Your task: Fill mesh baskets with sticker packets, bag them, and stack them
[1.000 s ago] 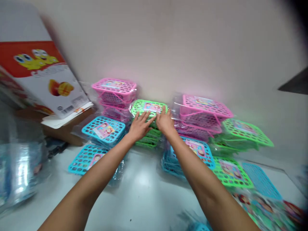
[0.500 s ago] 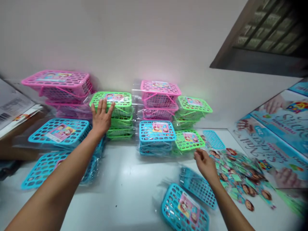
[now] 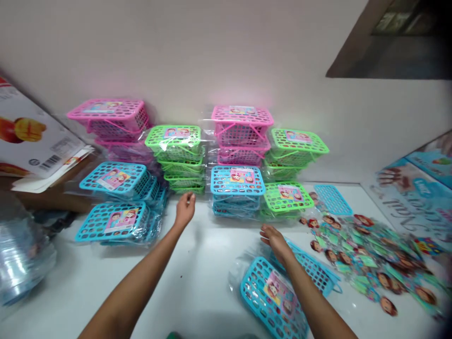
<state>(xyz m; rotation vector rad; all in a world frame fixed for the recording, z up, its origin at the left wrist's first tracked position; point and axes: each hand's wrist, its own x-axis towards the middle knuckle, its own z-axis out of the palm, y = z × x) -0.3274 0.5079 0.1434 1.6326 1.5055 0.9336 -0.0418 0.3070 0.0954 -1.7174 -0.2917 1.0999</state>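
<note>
The left hand (image 3: 185,209) has just come off the stack of green baskets (image 3: 181,165), where half a second ago it lay flat on the top lid; now it hangs in front of the stack's foot, apart from it, loosely half-curled and holding nothing that I can see. The stack stands by itself toward the tabletop's (image 3: 201,296) back edge, against the wall, between pink baskets on either side, so I'd judge that this pile needs no steadying.

The right hand (image 3: 274,241) has come away from the green basket (image 3: 288,197) at the front of its row and drawn back toward the near edge. It is half-open too, fingers slightly bent, with nothing showing in it. Just beside it lie a bagged blue basket (image 3: 263,294), near the tabletop's front edge, and another blue basket (image 3: 316,270), partly behind the forearm; whether the hand touches either, I cannot tell. Doll-printed packets (image 3: 367,259) spread toward the right edge.
</note>
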